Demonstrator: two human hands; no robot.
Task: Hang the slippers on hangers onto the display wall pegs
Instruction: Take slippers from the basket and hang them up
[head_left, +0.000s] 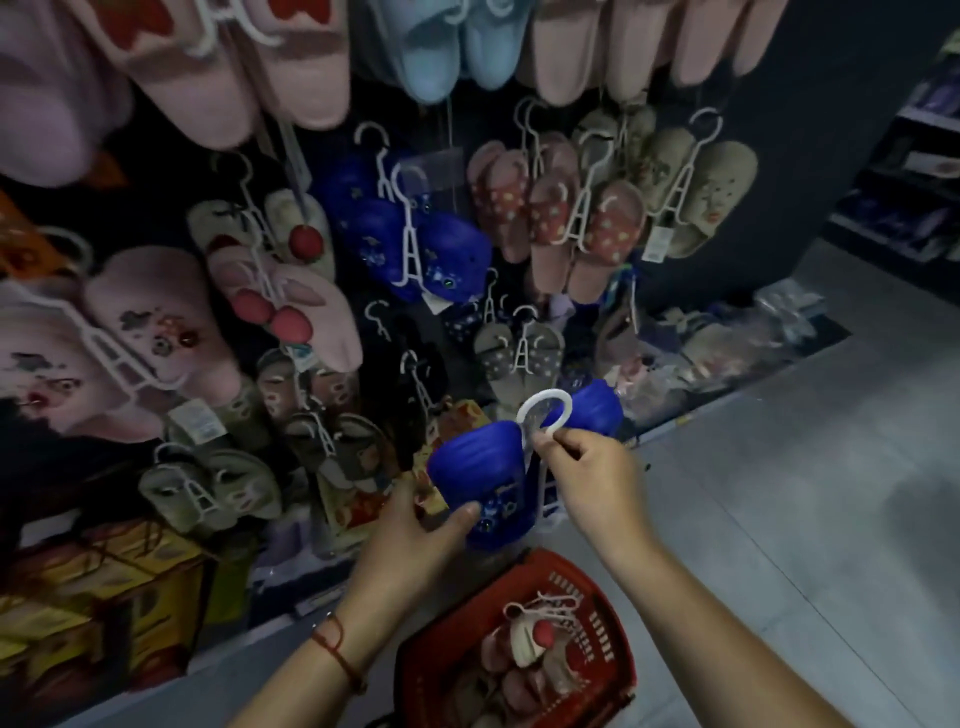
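The person stands before the display wall (779, 171) and holds a pair of blue slippers (483, 467) on a white hanger (543, 415), low in front of the wall and above a red basket (608, 623) on the floor. The left hand (415, 530) is curled around the toe of the nearer slipper, thumb on top. The right hand (592, 478) pinches the bottom of the round hook between thumb and finger; the other fingers are loosely bent.

I think the pair is light, and the rubbery slippers give a little under the fingers. The hanger looks thin and stiff, so it may bend or snap if twisted. The hook is the good place to hold, with one hand steadying a slipper so the pair does not swing. Another blue pair (441, 249) hangs higher on the wall, perhaps showing the right peg.
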